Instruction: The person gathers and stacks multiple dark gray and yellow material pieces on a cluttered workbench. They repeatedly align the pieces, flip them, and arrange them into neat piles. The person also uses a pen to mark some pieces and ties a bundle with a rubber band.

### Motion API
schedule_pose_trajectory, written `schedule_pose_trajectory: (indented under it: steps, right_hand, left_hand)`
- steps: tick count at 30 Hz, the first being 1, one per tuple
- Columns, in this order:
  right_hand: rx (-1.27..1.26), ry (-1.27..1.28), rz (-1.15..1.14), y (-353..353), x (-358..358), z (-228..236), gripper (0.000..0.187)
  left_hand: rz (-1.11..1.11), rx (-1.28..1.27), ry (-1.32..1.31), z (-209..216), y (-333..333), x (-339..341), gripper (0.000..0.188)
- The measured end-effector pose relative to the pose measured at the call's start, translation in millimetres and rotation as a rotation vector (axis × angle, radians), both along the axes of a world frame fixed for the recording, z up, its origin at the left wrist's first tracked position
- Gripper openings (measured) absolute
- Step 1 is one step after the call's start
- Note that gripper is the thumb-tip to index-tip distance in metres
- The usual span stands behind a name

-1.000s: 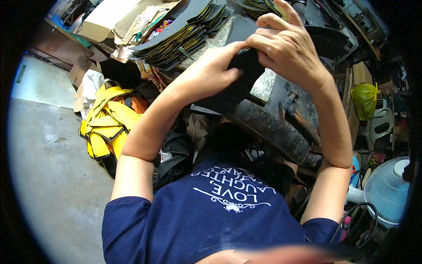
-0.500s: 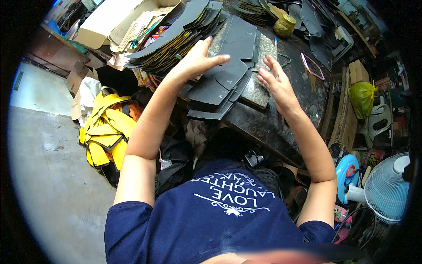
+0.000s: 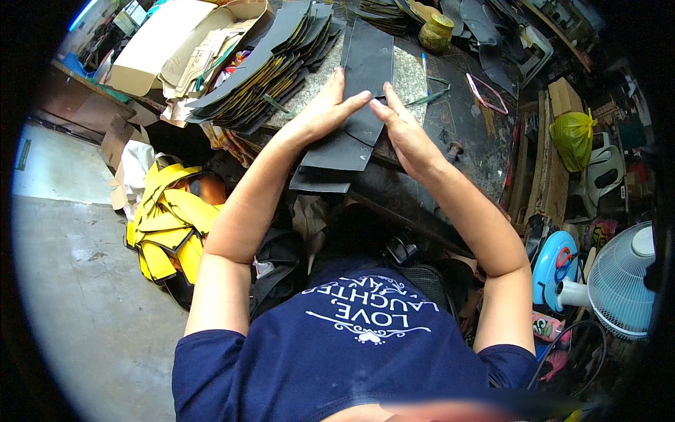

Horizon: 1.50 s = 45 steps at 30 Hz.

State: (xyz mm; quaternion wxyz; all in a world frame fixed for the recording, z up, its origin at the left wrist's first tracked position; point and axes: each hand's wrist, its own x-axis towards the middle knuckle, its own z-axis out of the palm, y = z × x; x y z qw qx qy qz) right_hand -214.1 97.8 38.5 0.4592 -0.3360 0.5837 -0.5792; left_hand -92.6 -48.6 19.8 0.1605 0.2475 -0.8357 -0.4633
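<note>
A pile of black sheet pieces (image 3: 362, 144) with pale chalk-like marks lies on a speckled stone slab (image 3: 410, 70) on the dark worktable. My left hand (image 3: 327, 112) is against the pile's left side, fingers stretched and thumb reaching over the top. Along the opposite edge, my right hand (image 3: 408, 137) has its fingers extended and its thumb near the left thumb. Both hands touch the pile from either side, with neither wrapped round it. The lower sheets jut out toward me past the slab's near edge.
A tall fanned stack of black pieces with yellow edges (image 3: 264, 70) stands left, beside an open carton (image 3: 151, 53). Right of the slab are a blue pen (image 3: 424, 62), a pink frame (image 3: 486, 93) and a jar (image 3: 436, 33). A fan (image 3: 622, 281) stands at lower right.
My hands have come closer together onto the pile's sides. The splayed black sheets now lie in a narrower, more even pile.
</note>
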Motion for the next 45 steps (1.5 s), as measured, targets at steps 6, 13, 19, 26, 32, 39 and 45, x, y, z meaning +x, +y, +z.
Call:
schedule_pose_trajectory:
  steps: [6, 13, 19, 26, 32, 39, 45]
  right_hand:
    - [-0.097, 0.045, 0.028, 18, -17, 11, 0.072]
    - [-0.185, 0.397, -0.064, 55, -62, 30, 0.052]
    - [-0.112, 0.97, 0.038, 59, -55, -11, 0.034]
    - [-0.237, 1.225, 0.099, 64, -55, -24, 0.033]
    - [-0.252, 1.377, 0.026, 50, -65, -6, 0.043]
    - [-0.358, 1.396, 0.194, 22, -24, -1, 0.051]
    - [-0.403, 1.413, 0.287, 10, -7, -7, 0.045]
  left_hand:
    - [0.051, -0.068, 0.069, -2, 0, 23, 0.092]
    - [0.003, -0.242, 0.127, -23, 17, 66, 0.069]
    - [-0.065, -0.269, -0.001, -4, 15, 66, 0.069]
    - [0.036, -0.301, -0.295, 16, 1, 63, 0.044]
    - [-0.106, -0.391, -0.296, 16, -26, 68, 0.041]
    - [-0.147, -0.515, -0.44, 25, -31, 51, 0.025]
    - [0.096, -0.883, -0.148, 30, -44, 19, 0.012]
